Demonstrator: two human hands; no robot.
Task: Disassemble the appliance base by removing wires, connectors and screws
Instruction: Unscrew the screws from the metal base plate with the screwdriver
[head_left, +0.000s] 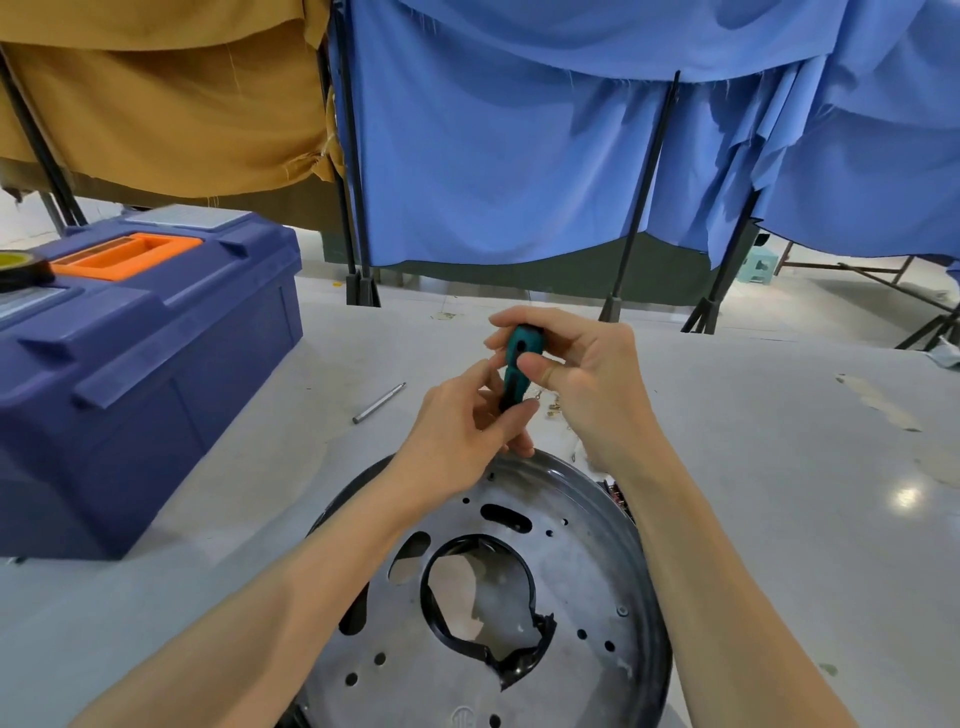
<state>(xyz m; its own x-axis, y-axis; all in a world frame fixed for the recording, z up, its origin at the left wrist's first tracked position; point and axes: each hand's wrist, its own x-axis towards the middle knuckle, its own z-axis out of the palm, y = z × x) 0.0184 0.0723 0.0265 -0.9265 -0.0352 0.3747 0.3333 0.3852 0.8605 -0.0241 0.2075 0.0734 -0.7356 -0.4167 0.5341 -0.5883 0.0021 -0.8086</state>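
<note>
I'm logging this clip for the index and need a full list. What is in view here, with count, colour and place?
appliance base: one, silver disc with black rim, on the table nearest the person
screwdriver: one, teal and black handle, held above the base's far edge
metal rod: one, silver, lying on the table between toolbox and hands
small loose parts: a few, brass-coloured, on the table behind the hands
toolbox: one, dark blue with orange handle, table left
tape roll: one, black, on the toolbox lid
table: one, pale grey
blue cloth: one, hung behind the table
tan cloth: one, hung back left
left hand: pinches the screwdriver's lower end
right hand: grips its upper end
</note>
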